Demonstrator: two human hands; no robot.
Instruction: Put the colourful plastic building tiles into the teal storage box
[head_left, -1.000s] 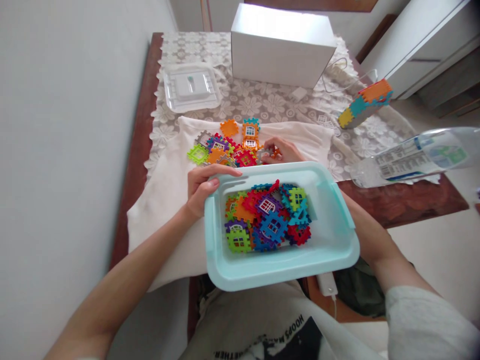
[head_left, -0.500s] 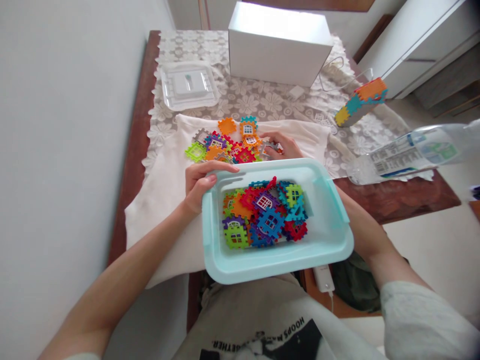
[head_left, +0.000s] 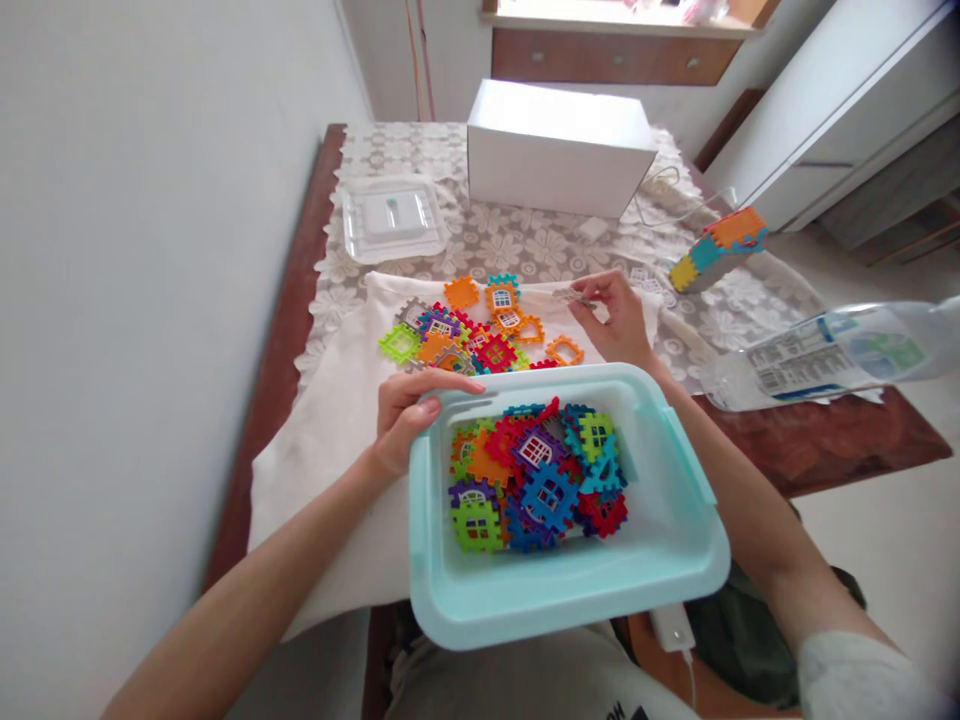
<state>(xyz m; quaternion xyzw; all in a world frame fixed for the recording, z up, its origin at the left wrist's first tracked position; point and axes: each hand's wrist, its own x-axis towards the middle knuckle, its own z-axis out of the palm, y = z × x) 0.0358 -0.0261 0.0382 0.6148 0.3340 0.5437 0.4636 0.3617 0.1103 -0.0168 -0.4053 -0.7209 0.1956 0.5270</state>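
Observation:
My left hand [head_left: 409, 415] is closed on the far left corner of a pale turquoise plastic tub [head_left: 570, 595], thumb and fingers over its rim. Inside the tub lie several colourful interlocking building tiles [head_left: 547, 495], some with window grids. Beyond the rim, my right hand [head_left: 615, 315] pinches a grey building tile [head_left: 576, 296], seen nearly edge-on, above the white cloth. A loose pile of building tiles [head_left: 457, 340] is spread on the cloth to the left of that hand. An orange frame tile [head_left: 564, 350] lies just below it.
A white box [head_left: 559, 165] stands at the back, with a clear plastic lid [head_left: 394, 220] to its left. On the right are an assembled tile block [head_left: 716, 250] and a plastic bottle [head_left: 817, 350] lying sideways. A white cloth [head_left: 315, 480] covers the table's front.
My right hand has lifted the grey tile from the right side of the pile, moving right and away. An orange frame tile now shows there. My left hand still grips the tub.

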